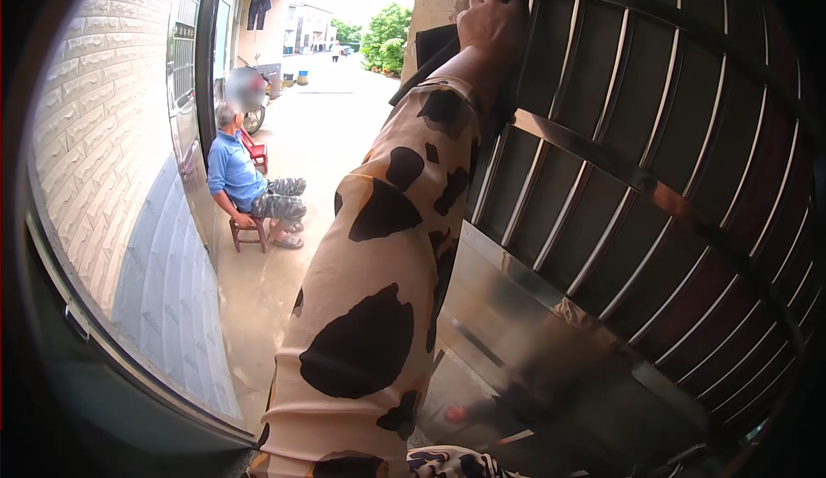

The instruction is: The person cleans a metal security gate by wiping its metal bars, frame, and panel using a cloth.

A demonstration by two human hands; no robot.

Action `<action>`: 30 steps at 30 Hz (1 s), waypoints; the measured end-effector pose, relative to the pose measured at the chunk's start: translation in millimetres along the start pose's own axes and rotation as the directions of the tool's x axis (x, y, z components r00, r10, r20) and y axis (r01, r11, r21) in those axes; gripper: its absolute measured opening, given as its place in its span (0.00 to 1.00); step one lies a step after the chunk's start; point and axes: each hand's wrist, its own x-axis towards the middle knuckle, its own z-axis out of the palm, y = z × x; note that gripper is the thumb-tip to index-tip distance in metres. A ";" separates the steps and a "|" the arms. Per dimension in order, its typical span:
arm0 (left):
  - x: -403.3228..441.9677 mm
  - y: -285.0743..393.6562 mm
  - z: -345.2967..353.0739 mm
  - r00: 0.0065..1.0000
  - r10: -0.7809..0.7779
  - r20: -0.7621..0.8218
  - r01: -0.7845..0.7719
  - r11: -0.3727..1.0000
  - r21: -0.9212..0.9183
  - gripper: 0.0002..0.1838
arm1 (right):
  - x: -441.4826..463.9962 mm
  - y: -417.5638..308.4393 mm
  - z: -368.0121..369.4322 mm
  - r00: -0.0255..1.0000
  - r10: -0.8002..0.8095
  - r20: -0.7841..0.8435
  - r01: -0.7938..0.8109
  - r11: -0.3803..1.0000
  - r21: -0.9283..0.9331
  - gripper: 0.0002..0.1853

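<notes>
My left arm, in a cream sleeve with dark patches (361,340), reaches up and across to a metal gate (594,147) with upright bars. At the gate's upper edge, my left hand (490,24) is closed, its fingers bent over a dark cloth (433,55). Folds of this cloth show on both sides of the wrist, against the end of the gate. The fingertips are partly hidden. My right hand is out of view.
A person in a blue shirt (237,168) sits on a low wooden chair (249,235) at left, near a red chair (255,151). A tiled wall (103,125) runs along the left. The gate's shiny lower panel (516,323) fills the lower right.
</notes>
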 end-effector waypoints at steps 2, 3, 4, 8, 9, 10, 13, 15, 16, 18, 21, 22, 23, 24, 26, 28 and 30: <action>-6.8 -1.2 6.0 0.999 0.024 0.023 -0.024 1.000 0.003 0.13 | -0.3 4.1 -2.8 0.999 0.018 0.038 -0.018 1.000 0.000 0.26; -6.1 -1.7 6.3 1.000 0.017 0.026 -0.017 1.000 0.004 0.13 | -1.0 3.4 -3.3 1.000 -0.010 0.020 0.011 1.000 -0.024 0.27; -2.4 -1.3 5.8 0.999 0.028 0.042 -0.029 1.000 0.006 0.14 | -1.7 1.6 -3.6 0.999 -0.038 -0.001 0.038 0.998 -0.047 0.27; 1.4 -1.2 -9.8 0.984 0.016 0.179 -0.016 1.000 0.000 0.16 | -5.7 -6.1 -2.1 0.998 -0.064 -0.004 0.064 0.998 -0.029 0.28; 3.9 1.1 -13.0 0.972 0.000 0.235 0.001 1.000 -0.006 0.16 | -3.6 -4.0 -2.6 0.999 -0.048 0.004 0.048 0.998 -0.030 0.29; 3.8 4.2 -15.4 0.971 -0.035 0.238 0.026 0.999 0.043 0.15 | -1.7 -1.7 -3.1 0.999 -0.031 0.012 0.032 0.999 -0.032 0.30; 8.5 6.4 -29.7 0.938 -0.064 0.340 0.077 0.997 -0.026 0.14 | 3.5 12.1 -4.7 0.996 -0.086 -0.013 0.085 0.993 -0.082 0.31; 5.3 3.8 -30.9 0.929 -0.085 0.360 0.109 0.993 -0.047 0.14 | 6.0 16.5 -3.4 0.997 -0.073 -0.010 0.072 0.993 -0.095 0.31; 3.2 1.5 -32.3 0.920 -0.105 0.377 0.140 0.988 -0.067 0.14 | 6.4 17.0 -2.2 0.998 -0.059 -0.008 0.058 0.993 -0.107 0.31; -1.2 -0.5 -33.1 0.899 -0.136 0.416 0.199 0.974 -0.111 0.13 | 1.7 9.3 -4.3 0.997 -0.074 0.001 0.073 0.992 -0.106 0.31; -18.9 -5.2 -30.6 0.871 -0.145 0.469 0.226 0.967 -0.119 0.13 | -6.1 0.2 0.9 0.999 -0.044 -0.002 0.044 0.998 0.036 0.31; -29.9 -7.5 -27.4 0.856 -0.143 0.497 0.226 0.968 -0.110 0.13 | -7.7 -3.4 3.4 1.000 -0.004 -0.009 0.005 0.984 0.176 0.31; -40.9 -10.1 -25.2 0.852 -0.143 0.504 0.225 0.969 -0.106 0.13 | -7.8 -8.1 4.8 1.000 0.000 -0.002 0.000 0.985 0.172 0.31; -52.3 -13.1 -23.8 0.829 -0.142 0.541 0.228 0.969 -0.096 0.13 | -8.0 -11.3 5.9 0.997 0.075 -0.010 -0.073 0.988 0.137 0.30; -73.6 -19.0 -21.1 0.799 -0.141 0.584 0.232 0.969 -0.084 0.12 | -9.0 -13.1 3.1 0.989 0.150 -0.016 -0.147 0.985 0.094 0.29; -89.6 -22.6 -18.0 0.825 -0.090 0.558 0.190 0.974 -0.123 0.12 | -6.3 -10.9 0.5 0.998 -0.020 -0.057 0.016 0.998 -0.060 0.26; -89.0 -16.3 -15.5 0.815 -0.110 0.569 0.191 0.978 -0.084 0.12 | -33.6 -59.9 1.5 0.893 -0.384 -0.234 0.366 0.923 -0.118 0.24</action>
